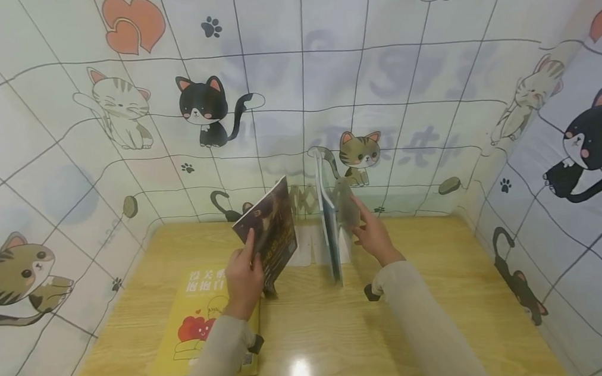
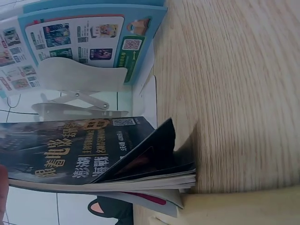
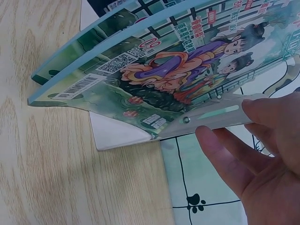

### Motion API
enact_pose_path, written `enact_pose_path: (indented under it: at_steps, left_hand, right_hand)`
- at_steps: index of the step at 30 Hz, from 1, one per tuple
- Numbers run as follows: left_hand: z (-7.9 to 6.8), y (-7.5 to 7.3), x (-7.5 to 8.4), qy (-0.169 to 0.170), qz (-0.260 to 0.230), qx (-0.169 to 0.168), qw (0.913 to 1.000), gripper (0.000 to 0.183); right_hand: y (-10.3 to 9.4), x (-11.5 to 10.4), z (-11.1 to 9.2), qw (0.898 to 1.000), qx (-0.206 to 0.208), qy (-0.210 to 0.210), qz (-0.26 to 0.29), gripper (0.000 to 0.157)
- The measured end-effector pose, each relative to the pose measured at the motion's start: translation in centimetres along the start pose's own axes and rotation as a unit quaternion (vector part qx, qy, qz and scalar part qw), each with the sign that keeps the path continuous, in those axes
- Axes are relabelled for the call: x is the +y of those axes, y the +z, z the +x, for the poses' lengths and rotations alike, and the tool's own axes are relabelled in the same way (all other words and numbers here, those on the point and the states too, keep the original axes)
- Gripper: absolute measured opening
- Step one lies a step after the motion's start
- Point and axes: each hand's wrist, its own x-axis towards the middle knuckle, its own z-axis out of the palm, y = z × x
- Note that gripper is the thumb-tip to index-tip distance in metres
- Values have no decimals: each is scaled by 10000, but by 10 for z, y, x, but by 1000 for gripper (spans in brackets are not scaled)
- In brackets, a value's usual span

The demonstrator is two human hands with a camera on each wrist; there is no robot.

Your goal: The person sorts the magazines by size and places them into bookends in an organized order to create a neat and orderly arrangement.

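My left hand (image 1: pixel 245 276) grips a dark-covered book (image 1: pixel 275 232), tilted, with its lower pages fanned out near the table. In the left wrist view the same dark book (image 2: pixel 70 150) shows gold and white lettering. Blue-edged books (image 1: pixel 329 227) stand upright among the plates of a white metal bookend (image 1: pixel 347 202); their illustrated cover (image 3: pixel 183 79) fills much of the right wrist view. My right hand (image 1: pixel 375 238) holds the bookend's right plate with its fingertips. Crossed folding links (image 2: pixel 77 96) join other plates of the bookend between the dark book and the blue-edged books.
A yellow book (image 1: pixel 205 322) with a red cartoon figure lies flat at the left of the wooden table (image 1: pixel 314 342), partly under my left forearm. Cat-printed cloth walls (image 1: pixel 282 94) surround the table at the back and sides.
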Motion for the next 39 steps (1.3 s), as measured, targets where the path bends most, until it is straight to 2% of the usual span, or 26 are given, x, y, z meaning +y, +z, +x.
enact_pose_path:
  at_steps: [8,13,25,34,39]
  left_hand:
    - [3,11,-2,11,159,-116,9998,65]
    - [7,10,-1,161,206,-189,9995,68]
    - [11,12,1,125,191,-429,9988,71]
    - [14,27,-1,349,262,-12,9990,65]
    - [18,33,-2,371,302,76,9988,65]
  right_hand:
    - [1,-2,0,10000,2,-4,33,82]
    - [1,-2,0,10000,10,11,24,81]
    - [0,-2,-2,9999,82,-21,-62,83]
    - [1,-1,-1,10000,89,20,-24,81]
    - [1,-1,-1,10000,97,1,-15,81]
